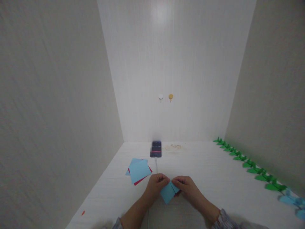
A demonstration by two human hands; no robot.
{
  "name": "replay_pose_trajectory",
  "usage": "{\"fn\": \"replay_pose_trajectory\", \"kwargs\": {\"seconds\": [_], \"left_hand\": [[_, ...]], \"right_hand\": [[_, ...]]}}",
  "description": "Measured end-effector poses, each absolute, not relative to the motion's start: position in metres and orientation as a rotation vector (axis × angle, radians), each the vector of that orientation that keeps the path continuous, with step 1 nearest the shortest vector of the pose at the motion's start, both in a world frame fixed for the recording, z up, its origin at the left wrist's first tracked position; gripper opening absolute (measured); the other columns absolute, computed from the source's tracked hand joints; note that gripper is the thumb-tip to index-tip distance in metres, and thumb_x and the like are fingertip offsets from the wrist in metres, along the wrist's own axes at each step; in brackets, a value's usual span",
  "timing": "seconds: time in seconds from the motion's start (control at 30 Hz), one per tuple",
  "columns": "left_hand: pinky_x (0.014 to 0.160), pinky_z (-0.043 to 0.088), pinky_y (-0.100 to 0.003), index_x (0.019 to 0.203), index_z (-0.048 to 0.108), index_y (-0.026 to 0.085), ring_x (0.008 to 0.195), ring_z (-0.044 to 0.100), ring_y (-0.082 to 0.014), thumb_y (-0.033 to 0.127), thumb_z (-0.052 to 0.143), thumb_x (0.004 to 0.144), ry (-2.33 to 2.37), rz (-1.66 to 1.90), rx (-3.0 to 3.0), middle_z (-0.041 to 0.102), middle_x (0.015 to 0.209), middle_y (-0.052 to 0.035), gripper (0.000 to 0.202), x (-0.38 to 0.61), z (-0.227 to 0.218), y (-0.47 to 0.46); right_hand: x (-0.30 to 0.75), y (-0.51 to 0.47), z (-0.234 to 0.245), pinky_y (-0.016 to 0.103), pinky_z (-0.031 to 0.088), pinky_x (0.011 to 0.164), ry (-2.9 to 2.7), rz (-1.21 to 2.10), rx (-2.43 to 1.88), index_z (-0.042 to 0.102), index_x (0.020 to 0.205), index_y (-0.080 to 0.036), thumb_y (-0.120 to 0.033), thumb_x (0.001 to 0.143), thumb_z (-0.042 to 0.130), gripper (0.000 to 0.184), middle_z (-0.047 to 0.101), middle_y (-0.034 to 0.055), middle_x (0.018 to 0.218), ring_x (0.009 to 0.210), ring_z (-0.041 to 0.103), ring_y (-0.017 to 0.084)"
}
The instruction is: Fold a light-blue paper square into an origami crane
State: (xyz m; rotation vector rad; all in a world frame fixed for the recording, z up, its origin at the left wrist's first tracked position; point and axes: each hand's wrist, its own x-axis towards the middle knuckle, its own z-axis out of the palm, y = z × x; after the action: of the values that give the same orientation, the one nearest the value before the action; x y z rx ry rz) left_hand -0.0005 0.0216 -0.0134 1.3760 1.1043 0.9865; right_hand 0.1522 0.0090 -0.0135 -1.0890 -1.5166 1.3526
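Observation:
A light blue sheet of paper (167, 192), partly folded, is held up between both hands near the front of the table. My left hand (157, 183) pinches its upper left edge between thumb and fingers. On the other side, my right hand (184, 184) grips the upper right part, where a folded flap shows. The thumbs nearly meet at the top of the sheet. A bit of red shows beneath the paper by the right fingers. To the left lies a small pile of light blue and red paper sheets (139, 171).
A phone (156, 149) with a white cable (156, 165) lies near the back wall. Along the right wall runs a row of green folded paper pieces (250, 164), with light blue ones (289, 198) at its near end. A small orange scrap (83, 213) lies front left. Two hooks (171, 96) hang on the wall.

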Motion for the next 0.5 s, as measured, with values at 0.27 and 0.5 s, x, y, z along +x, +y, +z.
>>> {"fn": "replay_pose_trajectory", "kwargs": {"seconds": [0.27,0.5], "left_hand": [[0.046,0.029,-0.021,0.06,0.056,0.011,0.045,0.04,-0.0072,0.039,0.061,0.052,1.094,0.914,1.335,0.049,0.047,0.0026,0.03,-0.001,-0.0138,0.0214],[0.045,0.03,-0.02,0.061,0.055,0.011,0.044,0.041,-0.0065,0.036,0.062,0.052,0.998,0.941,1.265,0.052,0.049,0.0019,0.028,-0.0006,-0.0183,0.0211]], "right_hand": [[0.151,0.0084,-0.0128,0.025,0.045,0.043,-1.484,1.367,-1.121,0.06,0.06,-0.01,-0.045,0.064,0.051,0.036,0.054,0.0003,0.049,0.042,0.053,0.012],[0.1526,0.0088,-0.0152,0.025,0.045,0.045,-1.507,1.339,-1.09,0.061,0.061,-0.011,-0.037,0.066,0.052,0.028,0.055,0.0001,0.049,0.045,0.054,0.013]]}}
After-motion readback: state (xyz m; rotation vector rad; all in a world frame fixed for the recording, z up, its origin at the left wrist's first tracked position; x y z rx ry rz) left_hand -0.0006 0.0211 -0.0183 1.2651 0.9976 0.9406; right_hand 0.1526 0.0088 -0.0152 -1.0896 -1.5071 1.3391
